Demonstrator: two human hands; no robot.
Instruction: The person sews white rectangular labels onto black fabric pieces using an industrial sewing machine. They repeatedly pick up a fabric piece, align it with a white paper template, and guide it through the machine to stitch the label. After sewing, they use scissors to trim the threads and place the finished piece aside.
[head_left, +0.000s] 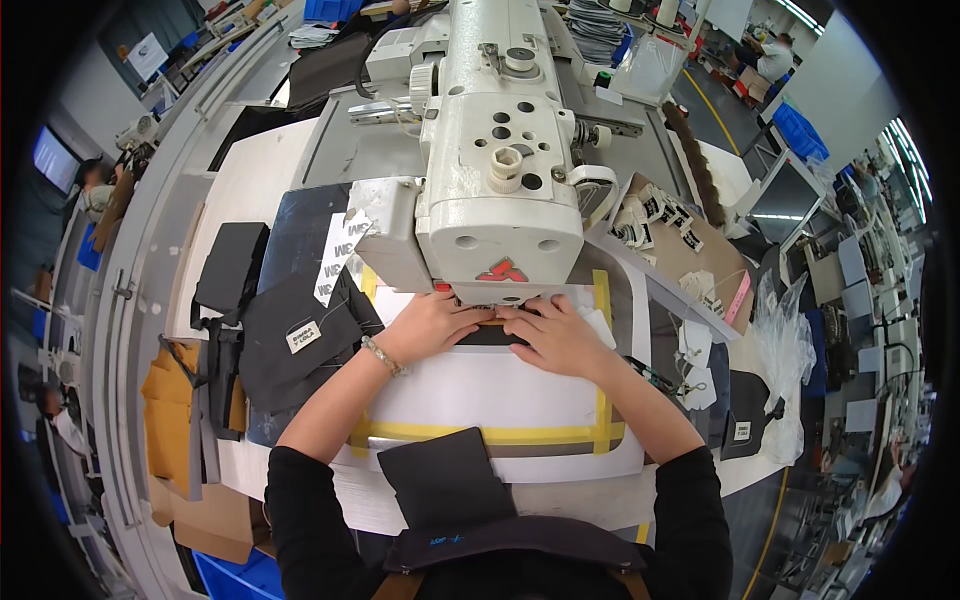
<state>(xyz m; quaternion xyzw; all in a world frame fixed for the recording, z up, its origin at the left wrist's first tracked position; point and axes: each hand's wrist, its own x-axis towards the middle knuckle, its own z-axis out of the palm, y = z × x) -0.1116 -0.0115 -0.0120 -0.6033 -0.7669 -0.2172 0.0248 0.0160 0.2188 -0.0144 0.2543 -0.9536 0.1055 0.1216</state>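
Observation:
A white industrial sewing machine (490, 140) fills the upper middle. Below its head, a dark strip (490, 337) with a tan band lies on a white sheet (480, 388) edged with yellow tape (602, 390). My left hand (428, 325), with a bead bracelet at the wrist, rests on the strip's left part, fingers extended toward the needle area. My right hand (550, 338) lies on its right part, fingers apart. The needle and some fingertips are hard to make out. A loose black piece (435, 475) lies near me at the front.
Black labelled fabric (285, 360) and a mustard piece (170, 410) lie left. Right are a cardboard sheet with small labels (725, 265), white tags (695, 350), crumpled plastic (780, 340) and a black piece (745, 405). Other people (770, 60) sit at distant stations.

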